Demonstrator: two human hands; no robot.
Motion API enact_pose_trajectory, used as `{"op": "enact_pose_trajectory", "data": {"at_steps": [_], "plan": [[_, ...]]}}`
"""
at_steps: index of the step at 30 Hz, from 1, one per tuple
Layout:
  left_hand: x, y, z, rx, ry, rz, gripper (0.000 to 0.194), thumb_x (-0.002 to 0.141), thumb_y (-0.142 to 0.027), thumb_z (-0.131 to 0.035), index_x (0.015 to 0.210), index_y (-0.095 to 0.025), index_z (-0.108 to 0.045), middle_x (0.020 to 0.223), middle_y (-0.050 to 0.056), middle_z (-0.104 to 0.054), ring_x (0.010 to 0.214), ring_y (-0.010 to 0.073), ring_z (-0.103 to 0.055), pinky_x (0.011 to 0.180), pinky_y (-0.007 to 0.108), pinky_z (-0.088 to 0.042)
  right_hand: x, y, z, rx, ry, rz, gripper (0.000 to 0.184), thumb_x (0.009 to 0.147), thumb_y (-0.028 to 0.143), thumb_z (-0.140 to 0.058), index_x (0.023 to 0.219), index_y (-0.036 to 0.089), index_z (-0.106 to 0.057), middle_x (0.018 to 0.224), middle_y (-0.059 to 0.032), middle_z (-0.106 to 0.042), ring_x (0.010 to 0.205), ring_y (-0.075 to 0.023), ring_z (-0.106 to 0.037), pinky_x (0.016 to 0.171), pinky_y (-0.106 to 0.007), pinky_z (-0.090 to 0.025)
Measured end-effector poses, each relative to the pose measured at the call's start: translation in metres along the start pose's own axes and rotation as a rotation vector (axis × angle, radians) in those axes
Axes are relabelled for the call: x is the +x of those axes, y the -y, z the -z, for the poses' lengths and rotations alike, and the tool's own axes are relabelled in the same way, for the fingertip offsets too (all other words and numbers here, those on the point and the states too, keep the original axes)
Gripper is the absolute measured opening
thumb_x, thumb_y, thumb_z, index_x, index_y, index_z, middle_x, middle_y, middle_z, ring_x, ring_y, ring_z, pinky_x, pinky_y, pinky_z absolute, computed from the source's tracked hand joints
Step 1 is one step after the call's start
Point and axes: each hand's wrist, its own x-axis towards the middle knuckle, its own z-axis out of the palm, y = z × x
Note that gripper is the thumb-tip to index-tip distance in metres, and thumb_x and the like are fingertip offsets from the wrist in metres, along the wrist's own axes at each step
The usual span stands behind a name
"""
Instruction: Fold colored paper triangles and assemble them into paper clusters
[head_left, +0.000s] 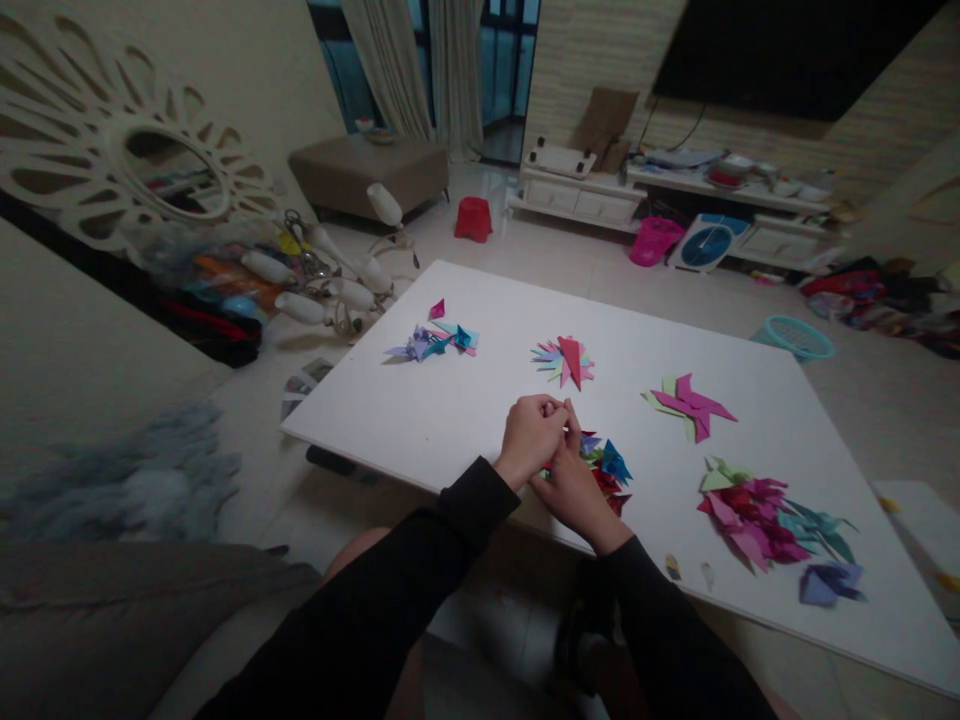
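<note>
Black sleeves [375,610]: stretching in from the bottom edge toward the middle.
White table [375,410]: broad, pale, strewn with folded paper.
Large heap [757,515]: by the near right edge; pink, red, green and teal folded pieces.
Left hand [531,435]: curled, pinching inward, touching the right fingertips.
Right hand [574,485]: wrapped close to the left; impossible to tell if gripping a paper piece.
Near pile [615,462]: partly hidden behind the right hand, blue, red and green; probably easy to scatter or push off the edge with a careless wrist.
Crossed strips [694,405]: magenta over pale green, right of the hands; likely to slide apart if nudged.
Mixed cluster [461,338]: far left, lilac and blue.
Fanned stack [570,360]: just beyond the hands, red on top; liable to fan out wider if bumped by knuckles.
Single pink piece [437,310]: near the far left corner.
</note>
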Motion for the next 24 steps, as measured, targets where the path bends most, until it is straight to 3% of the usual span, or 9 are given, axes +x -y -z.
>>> {"op": "enact_pose_trajectory", "data": {"at_steps": [7,15,20,24], "plan": [[-0.002,-0.002,0.003,0.069,-0.026,-0.085,0.017,0.082,-0.021,-0.058,0.069,-0.017,-0.069,0.065,0.002,-0.067,0.064,0.0145,-0.061,0.062,0.024,-0.043,0.002,0.004,-0.001,-0.019,-0.021,0.030,0.089,0.083,0.018,-0.059,0.160,0.025,-0.014,0.166,-0.0170,0.000,0.123,-0.0317,-0.061,0.101,-0.047,-0.053],[-0.003,-0.002,0.004,0.202,-0.015,-0.208,0.021,0.085,-0.024,-0.056,0.069,-0.018,-0.069,0.064,0.001,-0.066,0.062,0.0137,-0.058,0.062,0.025,-0.041,0.000,0.005,0.001,0.027,-0.019,0.056,0.085,0.084,0.016,-0.058,0.158,0.024,-0.019,0.165,-0.0183,-0.014,0.133,-0.0321,-0.054,0.108,-0.046,-0.048],[-0.002,-0.001,-0.001,0.039,-0.009,-0.135,0.017,0.082,-0.021,-0.058,0.072,-0.016,-0.071,0.068,0.002,-0.069,0.066,0.0146,-0.062,0.062,0.024,-0.044,-0.003,0.008,0.005,0.013,-0.024,0.008,0.088,0.083,0.014,-0.058,0.159,0.023,-0.016,0.165,-0.0196,-0.009,0.128,-0.0315,-0.058,0.107,-0.045,-0.048],[-0.002,-0.002,-0.007,-0.010,0.000,-0.099,0.012,0.078,-0.024,-0.066,0.079,-0.014,-0.073,0.073,0.005,-0.072,0.070,0.0168,-0.067,0.063,0.024,-0.048,-0.003,0.007,0.007,0.037,-0.046,0.025,0.094,0.082,0.014,-0.059,0.161,0.025,-0.009,0.166,-0.0171,-0.006,0.138,-0.0329,-0.048,0.114,-0.049,-0.041]]}}
